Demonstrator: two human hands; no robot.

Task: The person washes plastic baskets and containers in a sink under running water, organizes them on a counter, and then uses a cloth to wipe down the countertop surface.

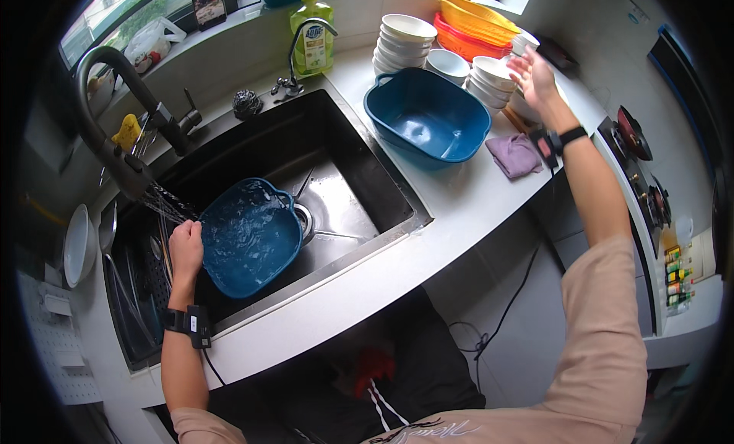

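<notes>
Water runs from the black pull-down faucet (123,169) beside a blue plastic basin (252,243) in the sink, which holds rippling water. My left hand (187,246) is closed at that basin's left rim; whether it grips the rim is hard to tell. On the counter at the right, my right hand (533,77) is raised with its fingers apart, holding nothing, by a stack of white bowls (493,80). A second blue basin (430,114) stands left of it, with a folded purple cloth (514,155) below.
More white bowls (404,40) are stacked behind the second basin, near orange and yellow plastic baskets (479,20). A green dish soap bottle (312,37) and a small tap (293,54) stand behind the sink. Utensils lie at the sink's left; a steel scourer (248,104) rests on its back edge.
</notes>
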